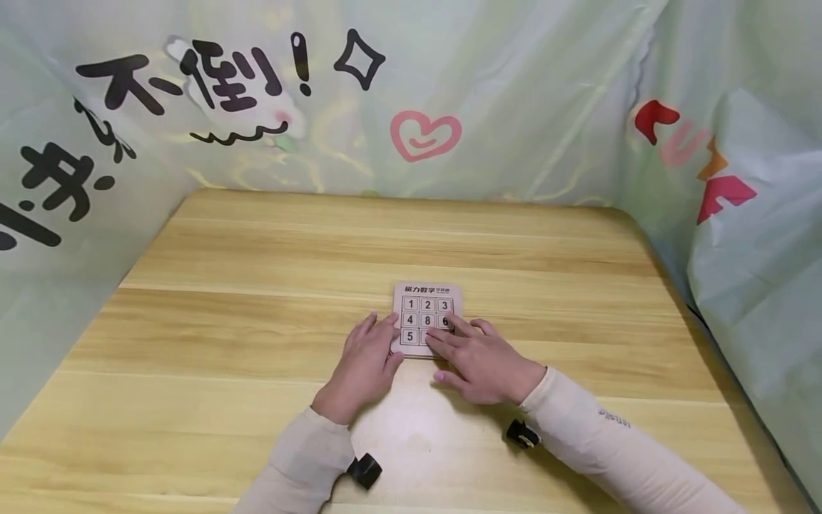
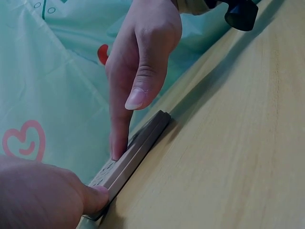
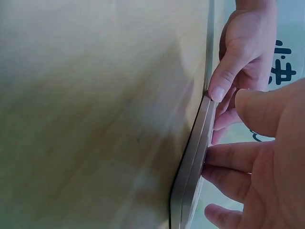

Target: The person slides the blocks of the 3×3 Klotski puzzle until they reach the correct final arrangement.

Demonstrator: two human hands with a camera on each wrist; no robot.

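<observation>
A flat, pale pink number slide puzzle [image 1: 427, 320] lies on the table, its near edge toward me. The tiles read 1, 2, 3, then 4, 8, 6, then 5; the rest of the bottom row is covered by fingers. My left hand [image 1: 364, 360] holds the puzzle's left side, its thumb on the near left corner, as the right wrist view also shows. From the right, my right hand [image 1: 481, 363] reaches over the board with extended fingers. Its fingertips touch the tiles at the 6 and the bottom row, while its thumb stays off the board in the left wrist view.
The wooden table [image 1: 257, 250] spreads around the puzzle. A printed pale green curtain [image 1: 514, 107] hangs along the back and both sides. Small black devices [image 1: 364, 471] are strapped at both wrists, over light sleeves.
</observation>
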